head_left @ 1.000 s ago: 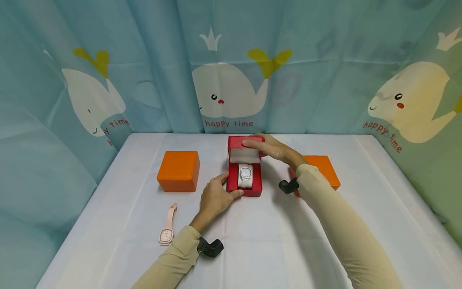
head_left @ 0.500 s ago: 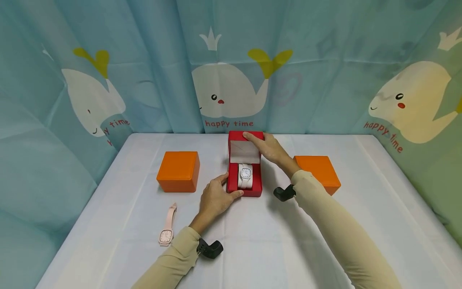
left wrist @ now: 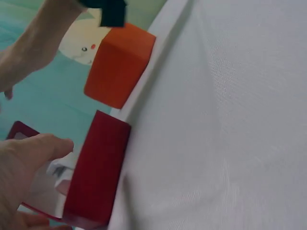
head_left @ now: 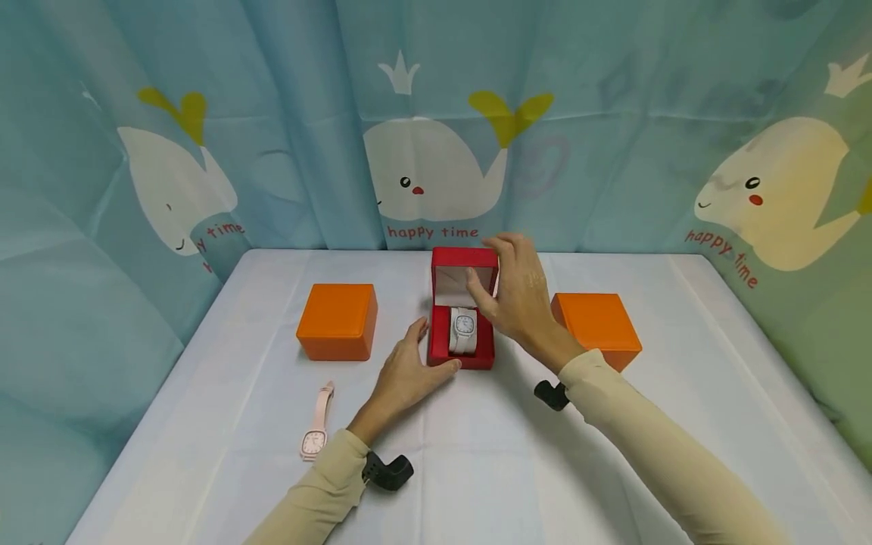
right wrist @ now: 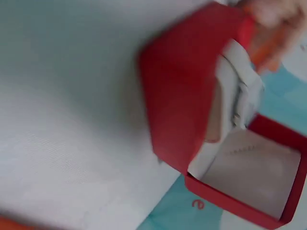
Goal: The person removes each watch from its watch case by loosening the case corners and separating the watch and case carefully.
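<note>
A red watch box (head_left: 462, 360) stands with its lid raised at the middle of the table. Inside it sits a white watch (head_left: 465, 330), its strap wrapped round a pale cushion. My left hand (head_left: 405, 378) lies at the box's near left corner, fingers spread along the left side and thumb by the front edge. Whether it touches the box is hard to tell. My right hand (head_left: 521, 299) hovers beside the raised lid (head_left: 465, 257), fingers loosely bent and holding nothing. In the right wrist view the watch box (right wrist: 177, 91) appears blurred, its pale lining (right wrist: 254, 167) exposed.
An orange box (head_left: 336, 318) stands to the left, lid down. Another orange box (head_left: 599, 322) is on the right, partly behind my right forearm. A pink watch (head_left: 316, 435) lies near my left sleeve. A whale-print curtain (head_left: 436, 166) hangs behind the table.
The red lid has swung further up and back. My right hand has come off it and shifted to the right and nearer. My left hand's fingers have eased slightly from the box's side.
</note>
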A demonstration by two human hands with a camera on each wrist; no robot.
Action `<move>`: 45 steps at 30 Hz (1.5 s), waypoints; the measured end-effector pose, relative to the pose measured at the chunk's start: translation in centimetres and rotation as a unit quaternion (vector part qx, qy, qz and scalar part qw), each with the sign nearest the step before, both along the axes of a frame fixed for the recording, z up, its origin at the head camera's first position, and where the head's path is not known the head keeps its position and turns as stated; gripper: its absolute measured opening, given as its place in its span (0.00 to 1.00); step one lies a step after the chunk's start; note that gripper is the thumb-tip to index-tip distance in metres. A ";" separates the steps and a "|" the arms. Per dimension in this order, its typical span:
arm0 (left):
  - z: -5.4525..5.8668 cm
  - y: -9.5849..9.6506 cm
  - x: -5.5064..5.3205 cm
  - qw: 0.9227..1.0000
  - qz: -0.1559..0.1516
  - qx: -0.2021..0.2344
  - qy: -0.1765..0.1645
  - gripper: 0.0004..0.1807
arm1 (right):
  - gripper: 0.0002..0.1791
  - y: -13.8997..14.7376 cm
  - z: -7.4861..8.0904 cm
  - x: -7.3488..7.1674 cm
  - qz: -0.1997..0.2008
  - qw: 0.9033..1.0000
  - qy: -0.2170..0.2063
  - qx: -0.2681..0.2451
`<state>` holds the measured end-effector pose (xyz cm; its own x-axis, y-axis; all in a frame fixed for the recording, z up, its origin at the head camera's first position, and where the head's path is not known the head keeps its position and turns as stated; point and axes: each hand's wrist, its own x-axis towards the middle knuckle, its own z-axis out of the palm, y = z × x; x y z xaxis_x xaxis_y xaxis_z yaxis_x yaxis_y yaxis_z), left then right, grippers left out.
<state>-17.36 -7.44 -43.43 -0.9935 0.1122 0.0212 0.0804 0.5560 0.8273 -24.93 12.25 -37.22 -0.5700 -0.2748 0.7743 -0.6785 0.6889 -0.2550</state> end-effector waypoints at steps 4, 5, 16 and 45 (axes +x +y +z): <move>0.5 -0.4 0.5 0.997 -0.051 -0.048 0.029 0.47 | 0.19 0.5 -0.7 1.9 0.043 0.996 0.014 0.074; 0.6 -0.5 0.7 0.994 -0.066 -0.074 0.040 0.46 | 0.18 0.6 -0.9 2.3 0.048 0.994 -0.012 0.099; 1.3 -0.7 2.3 0.951 -0.137 -0.256 0.101 0.35 | 0.44 0.8 -3.7 3.1 0.068 0.917 -0.318 0.232; 1.2 -0.4 2.3 0.957 -0.118 -0.240 0.110 0.30 | 0.40 0.8 -4.8 2.9 0.075 0.946 -0.296 0.105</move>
<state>-15.02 -7.83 -42.21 -0.9165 0.3825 0.1171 0.3940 0.8130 0.4287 -22.03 13.07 -42.04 -0.8296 -0.4992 0.2502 -0.5533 0.6744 -0.4889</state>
